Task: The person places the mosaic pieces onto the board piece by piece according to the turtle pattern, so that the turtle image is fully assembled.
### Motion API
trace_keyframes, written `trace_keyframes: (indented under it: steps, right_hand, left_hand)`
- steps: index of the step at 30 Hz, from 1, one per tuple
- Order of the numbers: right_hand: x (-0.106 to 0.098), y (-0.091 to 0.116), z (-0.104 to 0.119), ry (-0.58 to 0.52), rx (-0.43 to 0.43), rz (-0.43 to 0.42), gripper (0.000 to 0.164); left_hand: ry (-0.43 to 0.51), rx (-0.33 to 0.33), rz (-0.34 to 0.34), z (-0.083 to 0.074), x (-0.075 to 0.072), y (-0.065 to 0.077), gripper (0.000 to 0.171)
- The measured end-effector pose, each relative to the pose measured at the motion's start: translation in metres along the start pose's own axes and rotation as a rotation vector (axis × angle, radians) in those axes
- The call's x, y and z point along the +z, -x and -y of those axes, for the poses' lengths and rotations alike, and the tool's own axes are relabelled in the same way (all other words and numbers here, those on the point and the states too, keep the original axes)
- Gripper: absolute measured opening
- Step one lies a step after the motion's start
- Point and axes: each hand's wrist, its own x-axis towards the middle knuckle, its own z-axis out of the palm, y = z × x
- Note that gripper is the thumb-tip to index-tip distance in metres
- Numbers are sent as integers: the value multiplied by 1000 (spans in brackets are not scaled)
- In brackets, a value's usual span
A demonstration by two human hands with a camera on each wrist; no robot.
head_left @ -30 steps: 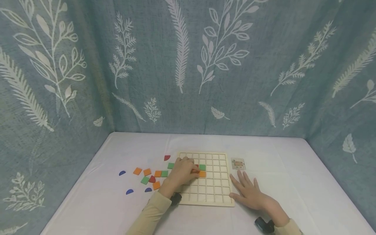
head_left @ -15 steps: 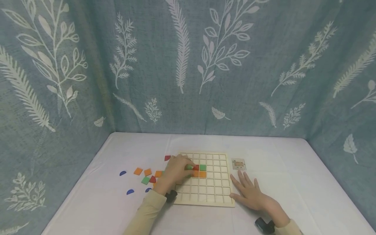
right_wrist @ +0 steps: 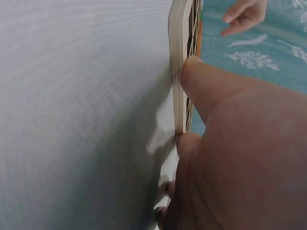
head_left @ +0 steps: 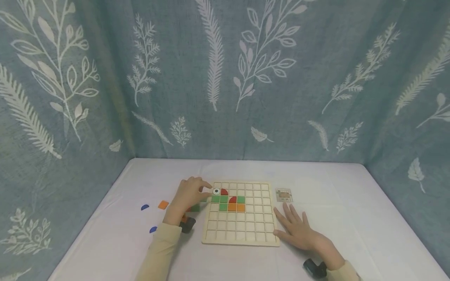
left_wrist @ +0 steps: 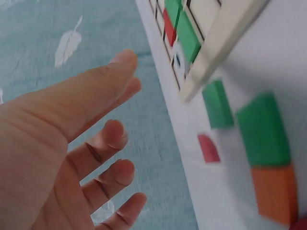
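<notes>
Board: 4 green pieces | 2 orange | 2 red | 1 eye

Leafy teal curtain behind white table

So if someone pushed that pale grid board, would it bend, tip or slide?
The board would probably stay stiff: its edge looks thick and straight in the right wrist view. It should slide rather than tip, as it lies flat on the white table. The coloured pieces might well ride along, since they sit within its squares.
</notes>
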Motion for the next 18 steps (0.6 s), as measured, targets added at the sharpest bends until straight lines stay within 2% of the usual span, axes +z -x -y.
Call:
trace_keyframes:
  steps: [6, 11, 18]
  right_hand:
    - [1, 0, -1, -19, -17, 8, 70]
    - [0, -1, -1, 2, 1, 9, 70]
    - [-1, -2, -1, 14, 18, 17, 71]
  left_hand:
    - [32, -49, 25, 18, -14, 6, 25]
    - [87, -131, 58, 29, -24, 16, 27]
    - [33, -96, 51, 53, -30, 29, 27]
